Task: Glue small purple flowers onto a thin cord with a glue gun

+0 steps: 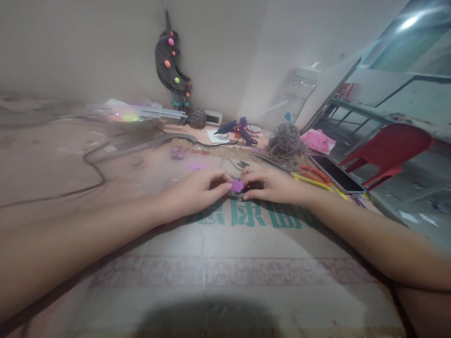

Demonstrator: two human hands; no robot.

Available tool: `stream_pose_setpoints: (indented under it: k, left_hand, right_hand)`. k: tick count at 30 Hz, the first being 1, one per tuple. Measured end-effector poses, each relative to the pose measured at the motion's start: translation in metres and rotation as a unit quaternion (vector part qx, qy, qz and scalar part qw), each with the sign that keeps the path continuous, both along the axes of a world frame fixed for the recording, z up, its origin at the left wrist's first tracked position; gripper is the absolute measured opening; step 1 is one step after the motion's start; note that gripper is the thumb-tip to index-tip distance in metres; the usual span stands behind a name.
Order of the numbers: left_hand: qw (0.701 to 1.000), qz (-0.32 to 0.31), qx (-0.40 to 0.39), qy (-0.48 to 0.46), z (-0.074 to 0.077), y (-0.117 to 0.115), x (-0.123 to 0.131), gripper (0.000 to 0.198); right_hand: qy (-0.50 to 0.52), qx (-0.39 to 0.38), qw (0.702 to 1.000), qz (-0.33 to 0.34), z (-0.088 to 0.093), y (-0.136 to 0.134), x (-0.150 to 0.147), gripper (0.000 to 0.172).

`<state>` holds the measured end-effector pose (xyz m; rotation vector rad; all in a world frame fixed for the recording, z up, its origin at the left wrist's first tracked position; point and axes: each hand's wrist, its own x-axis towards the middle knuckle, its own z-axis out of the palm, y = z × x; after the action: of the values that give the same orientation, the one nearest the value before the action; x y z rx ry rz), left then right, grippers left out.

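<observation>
A small purple flower is between my two hands, just above the cardboard sheet. My left hand pinches its left edge between thumb and forefinger. At its right side, my right hand curls its fingers against the flower, thumb low and a dark gap behind. A dark, thin curved piece shows under the flower; its kind is unclear. Just behind the right fingers lie the dark tips of a tool. More purple pieces lie beyond my left hand, blurred.
A blue glue gun with a red light stands at the back beside a grey yarn heap. Orange-handled and yellow-handled tools and a phone lie right. A dark cable crosses the left; a crescent ornament hangs behind.
</observation>
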<state>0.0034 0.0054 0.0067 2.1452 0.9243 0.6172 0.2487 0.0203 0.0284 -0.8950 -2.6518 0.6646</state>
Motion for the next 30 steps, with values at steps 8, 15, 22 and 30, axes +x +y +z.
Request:
stream_pose_setpoints:
  k: [8, 15, 22, 30]
  left_hand:
    - [1.0, 0.006, 0.005, 0.017, 0.0, 0.0, 0.0, 0.024]
    - [1.0, 0.004, -0.007, -0.006, -0.004, 0.001, 0.0, 0.026]
    - [1.0, 0.008, -0.003, -0.016, -0.003, 0.0, 0.0, 0.026]
    - [1.0, 0.009, 0.002, -0.019, -0.003, 0.0, 0.0, 0.026]
  right_hand:
    - [0.027, -0.085, 0.994, -0.067, 0.003, 0.0, 0.001, 0.018]
    - [0.018, -0.208, 0.972, -0.107, 0.021, 0.005, 0.017, 0.028]
    - [-0.159, -0.109, 0.974, -0.118, 0.051, 0.021, 0.058, 0.029]
    - [-0.213, 0.001, 0.939, -0.269, 0.075, 0.022, 0.088, 0.031]
